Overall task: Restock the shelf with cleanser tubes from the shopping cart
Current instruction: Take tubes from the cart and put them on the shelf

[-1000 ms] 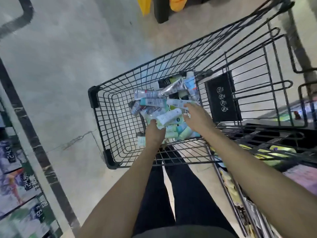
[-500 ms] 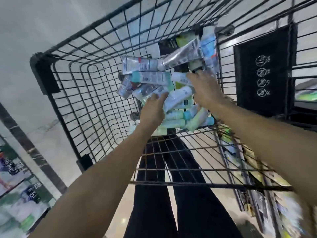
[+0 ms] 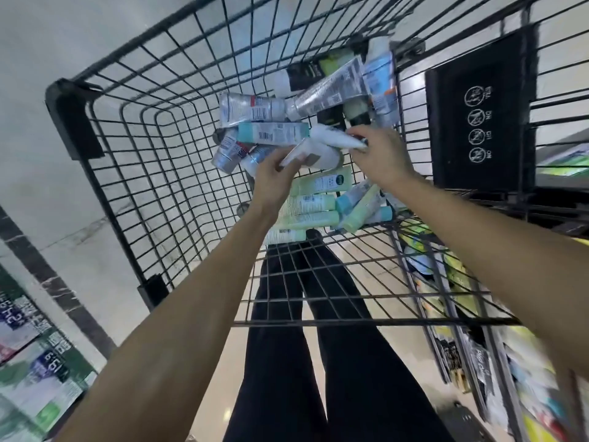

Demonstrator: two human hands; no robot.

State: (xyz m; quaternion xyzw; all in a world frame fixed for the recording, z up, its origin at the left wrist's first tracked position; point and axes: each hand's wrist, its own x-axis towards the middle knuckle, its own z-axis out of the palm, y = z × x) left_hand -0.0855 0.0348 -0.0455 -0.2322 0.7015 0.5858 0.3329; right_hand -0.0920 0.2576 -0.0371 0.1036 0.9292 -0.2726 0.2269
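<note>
A black wire shopping cart [image 3: 134, 148] holds a heap of several cleanser tubes [image 3: 306, 205] in white, pale green, teal and silver. My left hand [image 3: 274, 177] pinches the flat end of a white tube [image 3: 314, 156], lifted just above the heap. My right hand [image 3: 381, 157] grips another white tube [image 3: 334, 138] by its end, beside the first one. Both arms reach into the basket from the near side.
A black child-seat flap [image 3: 481, 116] with white warning icons stands at the cart's right. Shelves with packaged goods [image 3: 478, 346] run along the right, more stocked packs [image 3: 35, 371] at lower left. My legs in black trousers [image 3: 318, 362] show under the cart.
The view has closed in on the cart. Both hands went from resting on the heap to each taking hold of a white tube and raising it slightly.
</note>
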